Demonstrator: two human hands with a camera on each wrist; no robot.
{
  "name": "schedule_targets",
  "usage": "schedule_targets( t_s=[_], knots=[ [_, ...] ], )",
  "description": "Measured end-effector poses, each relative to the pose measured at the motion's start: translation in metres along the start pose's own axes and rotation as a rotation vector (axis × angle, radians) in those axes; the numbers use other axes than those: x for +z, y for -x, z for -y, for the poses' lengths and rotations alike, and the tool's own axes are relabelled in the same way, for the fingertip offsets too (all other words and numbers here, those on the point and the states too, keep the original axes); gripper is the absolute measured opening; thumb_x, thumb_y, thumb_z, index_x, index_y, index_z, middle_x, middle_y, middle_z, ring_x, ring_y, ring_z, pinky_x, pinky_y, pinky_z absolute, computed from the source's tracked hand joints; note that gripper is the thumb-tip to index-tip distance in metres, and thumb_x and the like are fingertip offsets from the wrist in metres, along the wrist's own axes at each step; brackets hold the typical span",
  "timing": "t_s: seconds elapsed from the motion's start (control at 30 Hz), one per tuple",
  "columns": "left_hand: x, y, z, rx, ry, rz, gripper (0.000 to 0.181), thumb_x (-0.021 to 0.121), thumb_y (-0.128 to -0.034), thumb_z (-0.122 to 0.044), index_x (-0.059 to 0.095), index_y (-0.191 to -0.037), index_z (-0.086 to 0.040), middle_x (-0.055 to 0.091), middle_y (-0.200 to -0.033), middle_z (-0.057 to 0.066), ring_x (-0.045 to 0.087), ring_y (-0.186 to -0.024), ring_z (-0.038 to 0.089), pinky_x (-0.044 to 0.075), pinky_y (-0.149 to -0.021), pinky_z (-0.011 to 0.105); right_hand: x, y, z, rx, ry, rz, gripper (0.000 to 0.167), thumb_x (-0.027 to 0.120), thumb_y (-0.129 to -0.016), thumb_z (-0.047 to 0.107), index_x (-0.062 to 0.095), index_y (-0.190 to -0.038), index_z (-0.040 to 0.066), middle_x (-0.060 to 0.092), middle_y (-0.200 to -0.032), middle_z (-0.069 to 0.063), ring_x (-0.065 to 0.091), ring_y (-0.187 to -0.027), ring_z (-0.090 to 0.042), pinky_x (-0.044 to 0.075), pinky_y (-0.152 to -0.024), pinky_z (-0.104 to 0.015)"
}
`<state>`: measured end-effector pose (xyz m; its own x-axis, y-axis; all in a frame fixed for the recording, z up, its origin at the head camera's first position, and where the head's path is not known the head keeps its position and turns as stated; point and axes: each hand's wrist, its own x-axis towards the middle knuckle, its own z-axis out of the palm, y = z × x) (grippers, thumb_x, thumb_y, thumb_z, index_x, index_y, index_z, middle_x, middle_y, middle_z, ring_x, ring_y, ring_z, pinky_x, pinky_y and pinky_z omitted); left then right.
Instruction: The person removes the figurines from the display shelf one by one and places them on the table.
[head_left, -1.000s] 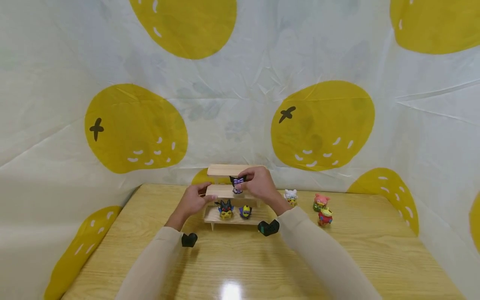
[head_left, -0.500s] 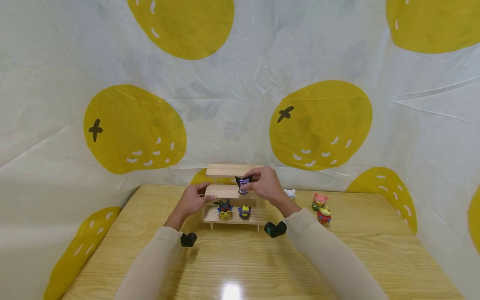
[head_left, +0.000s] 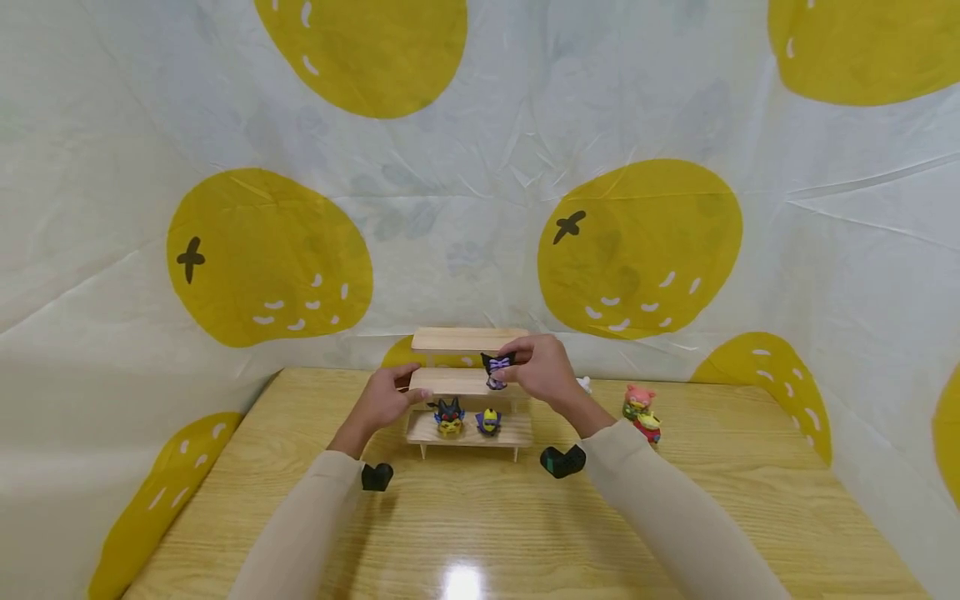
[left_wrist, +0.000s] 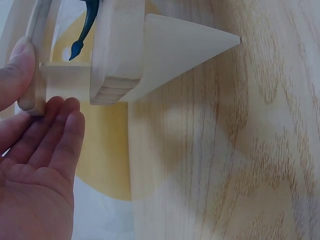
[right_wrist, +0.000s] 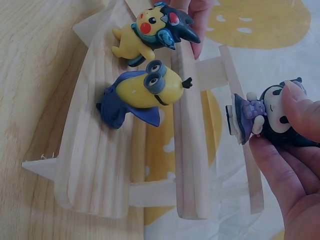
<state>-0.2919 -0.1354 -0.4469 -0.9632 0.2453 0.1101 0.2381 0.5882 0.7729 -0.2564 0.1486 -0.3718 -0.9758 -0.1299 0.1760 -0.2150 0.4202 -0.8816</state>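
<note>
At the left, the left hand [head_left: 384,400] pinches the end of the middle shelf [head_left: 442,382] between thumb and fingers. On the lower shelf [head_left: 431,432] sit a black-eared yellow figurine [head_left: 450,421] and, right of it, a goggled one in a blue cape [head_left: 489,422]. Above the middle shelf's right part is a black-hooded figurine [head_left: 497,372]: white face, purple chest ornament, layered purple, white and dark skirt. It stands upright, long axis vertical, head up, face turned near. The right hand [head_left: 549,371] pinches its head from the right.
</note>
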Motion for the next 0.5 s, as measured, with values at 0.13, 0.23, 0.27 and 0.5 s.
schedule_targets(
  t_s=[0.13, 0.23, 0.27, 0.5],
  knots=[
    [-0.0005, -0.0005, -0.0010, -0.005, 0.000, 0.002, 0.063, 0.069, -0.1025, -0.022, 0.045, -0.156, 0.002, 0.054, -0.154, 0.026, 0.057, -0.138, 0.043, 0.051, -0.111, 0.055, -0.0032, 0.0005, -0.0004, -0.006, 0.008, -0.009, 0.025, 0.083, -0.087, 0.004, 0.079, -0.112, 0.000, 0.079, -0.108, -0.020, 0.078, -0.093, -0.024, 0.064, -0.084, -0.046],
    [-0.0016, -0.0001, -0.0023, 0.001, 0.005, 0.002, 0.064, 0.069, -0.1022, -0.022, 0.045, -0.156, 0.002, 0.055, -0.152, 0.026, 0.058, -0.137, 0.043, 0.052, -0.110, 0.055, -0.0050, 0.0010, -0.0002, 0.002, 0.001, -0.013, 0.025, 0.083, -0.087, 0.003, 0.079, -0.111, 0.001, 0.080, -0.107, -0.019, 0.079, -0.093, -0.024, 0.065, -0.084, -0.043],
    [-0.0018, -0.0001, -0.0025, -0.001, 0.011, 0.001, 0.064, 0.069, -0.1020, -0.021, 0.045, -0.156, 0.002, 0.055, -0.152, 0.025, 0.058, -0.137, 0.043, 0.051, -0.111, 0.055, -0.0055, 0.0009, -0.0003, 0.007, -0.001, -0.014, 0.024, 0.083, -0.087, 0.003, 0.079, -0.111, 0.001, 0.080, -0.107, -0.019, 0.079, -0.093, -0.024, 0.065, -0.082, -0.040],
    [-0.0004, -0.0012, 0.0002, 0.008, 0.010, 0.003, 0.064, 0.069, -0.1021, -0.021, 0.044, -0.155, 0.004, 0.058, -0.149, 0.026, 0.059, -0.135, 0.043, 0.053, -0.109, 0.054, -0.0097, 0.0038, -0.0034, 0.009, 0.016, -0.019, 0.023, 0.083, -0.087, 0.003, 0.080, -0.109, 0.002, 0.080, -0.106, -0.019, 0.077, -0.090, -0.021, 0.063, -0.075, -0.034]
  ],
)
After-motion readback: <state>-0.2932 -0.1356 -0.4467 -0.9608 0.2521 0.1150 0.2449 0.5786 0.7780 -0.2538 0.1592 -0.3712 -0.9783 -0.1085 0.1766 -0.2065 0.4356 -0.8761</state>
